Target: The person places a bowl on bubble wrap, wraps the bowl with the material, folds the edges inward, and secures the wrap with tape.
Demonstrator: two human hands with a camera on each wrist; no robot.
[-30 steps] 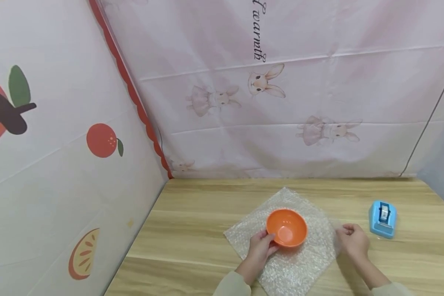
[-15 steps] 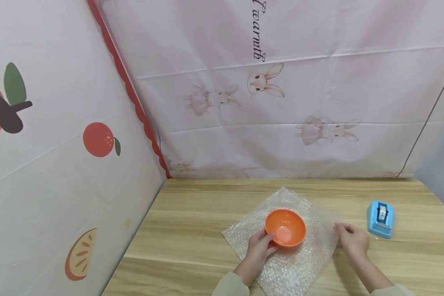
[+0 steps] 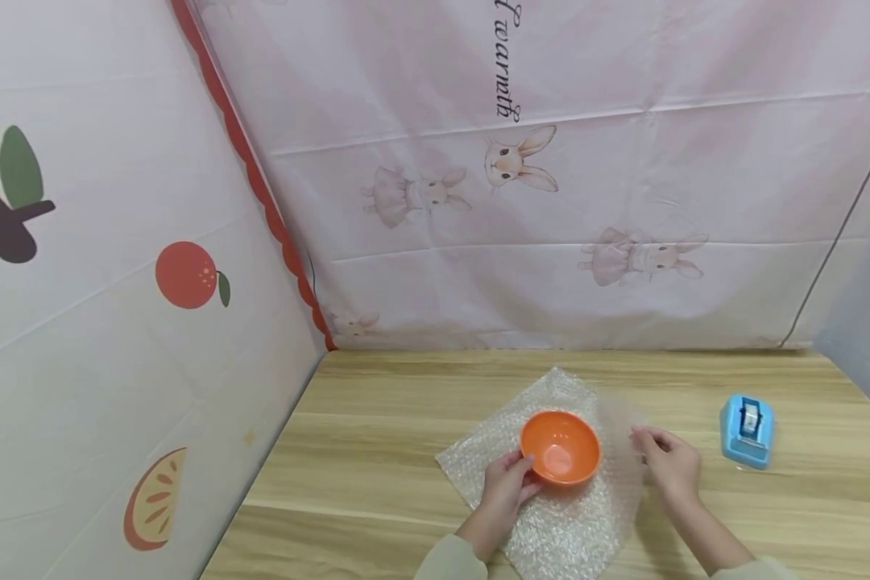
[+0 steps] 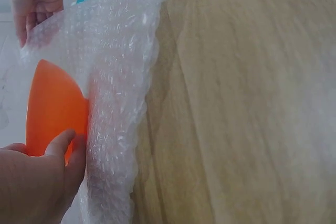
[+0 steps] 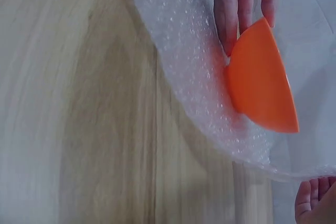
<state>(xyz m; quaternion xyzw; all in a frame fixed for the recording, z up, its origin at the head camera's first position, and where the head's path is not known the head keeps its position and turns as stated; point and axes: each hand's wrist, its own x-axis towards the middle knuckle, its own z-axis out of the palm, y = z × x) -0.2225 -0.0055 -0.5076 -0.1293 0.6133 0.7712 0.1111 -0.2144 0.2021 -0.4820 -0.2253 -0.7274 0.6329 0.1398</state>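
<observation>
An orange bowl (image 3: 561, 447) stands upright on a sheet of bubble wrap (image 3: 565, 528) laid cornerwise on the table. At its near left side my left hand (image 3: 503, 487) holds the bowl, thumb at the rim and fingers against the outside, as the left wrist view also shows the bowl (image 4: 55, 106). My right hand (image 3: 673, 463) pinches the right corner of the bubble wrap and holds it raised off the table. In the right wrist view the lifted edge of the wrap (image 5: 210, 124) curves up beside the bowl (image 5: 260, 80).
A blue tape dispenser (image 3: 747, 431) stands on the wooden table (image 3: 377, 435), right of my right hand. Behind the table hangs a pink cloth (image 3: 478, 298) with rabbit prints. A white panel with fruit prints (image 3: 261, 387) borders the left side.
My right hand has moved left toward the bowl, lifting and folding the bubble wrap's right corner inward. The left hand and the bowl have stayed nearly in place.
</observation>
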